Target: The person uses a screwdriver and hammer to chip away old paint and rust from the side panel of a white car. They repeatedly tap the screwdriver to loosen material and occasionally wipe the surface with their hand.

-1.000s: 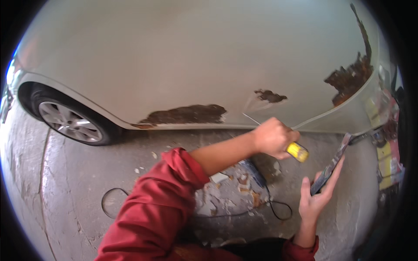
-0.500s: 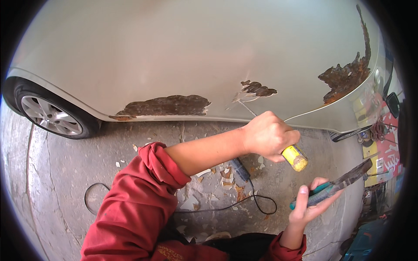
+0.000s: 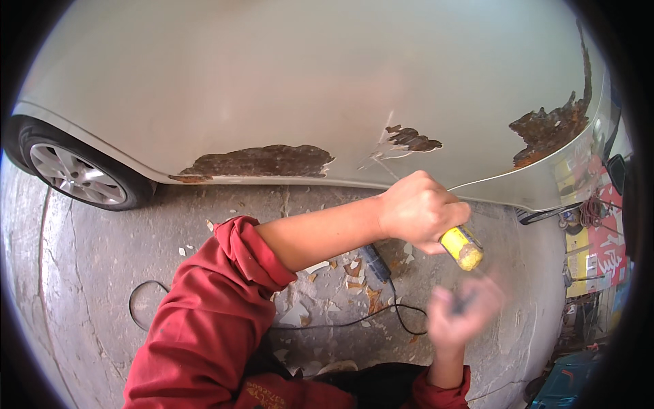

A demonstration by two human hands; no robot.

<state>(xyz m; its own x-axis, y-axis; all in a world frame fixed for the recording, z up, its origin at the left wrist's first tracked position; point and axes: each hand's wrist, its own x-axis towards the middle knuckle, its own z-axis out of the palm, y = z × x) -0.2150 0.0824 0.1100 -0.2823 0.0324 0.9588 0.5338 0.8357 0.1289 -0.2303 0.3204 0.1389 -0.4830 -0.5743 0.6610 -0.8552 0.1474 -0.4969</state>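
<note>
My left hand (image 3: 421,210) is closed round a screwdriver-like tool with a yellow handle (image 3: 462,248). Its thin shaft slants up and left to the pale car panel (image 3: 286,75), at the edge of a small dark peeled patch (image 3: 413,139). White cracked lines run beside that patch. Just below the handle's butt end, motion smears my right hand (image 3: 466,315). A dark, blurred piece shows between its thumb and fingers, where the flat dark tool with a teal handle was clear before; its blade is lost in the blur.
Two larger brown bare patches mark the panel, one along the lower edge (image 3: 262,161) and one at right (image 3: 550,129). A wheel (image 3: 78,174) stands at left. A dark power tool (image 3: 375,262) with a black cord lies among flakes (image 3: 296,313) on the concrete floor.
My right hand has swung up and left toward the yellow handle's end. Cracked white lines by the small patch have lengthened. The left hand keeps its hold; the view has shifted slightly.
</note>
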